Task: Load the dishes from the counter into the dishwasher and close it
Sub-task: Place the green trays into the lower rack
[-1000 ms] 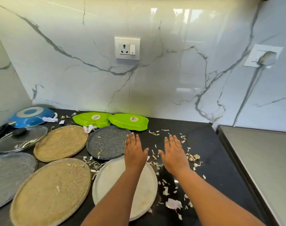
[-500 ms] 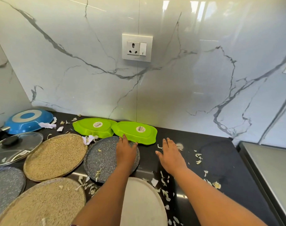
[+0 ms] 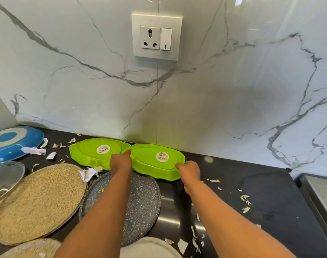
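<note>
A person's two bare arms reach across a black counter (image 3: 261, 192) toward a marble wall with a white socket plate (image 3: 157, 36) on it. Directly below the socket plate, two bright green plates lie upside down against the wall, each with a round white sticker. The left hand (image 3: 120, 162) grips the left end of the right green plate (image 3: 155, 162), fingers curled over its rim where it overlaps the left green plate (image 3: 92, 152). The right hand (image 3: 189, 171) pinches the same plate's right end, fingertips clamped on the edge. Below the green plates sits a speckled grey plate (image 3: 140, 203), with a woven tan plate (image 3: 38, 202) left of it and a blue dish (image 3: 11, 142) farther left. Pale scraps litter the counter.
</note>
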